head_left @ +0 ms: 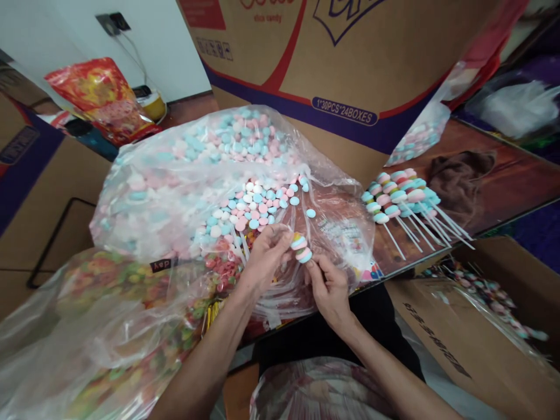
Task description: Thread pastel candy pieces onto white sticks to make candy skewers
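A short candy skewer (301,255) of pastel blue, pink and white marshmallow-like pieces with yellow-green gummy pieces between them is held up between my hands. My right hand (331,290) pinches its lower end, where the stick is hidden by the fingers. At the upper end, my left hand (268,255) has thumb and fingers closed against the top piece. Behind my hands, loose pastel candies (258,204) spill from the mouth of a big clear plastic bag (144,169). Red gummy rings (223,265) and white sticks (239,242) lie beside my left wrist.
Finished-looking candy skewers (400,195) are stacked at the table's right, near a brown cloth (459,175). A large carton (297,87) stands behind. A bag of colourful gummies (109,326) lies at left. Below the table edge, an open box (441,332) holds more candy skewers.
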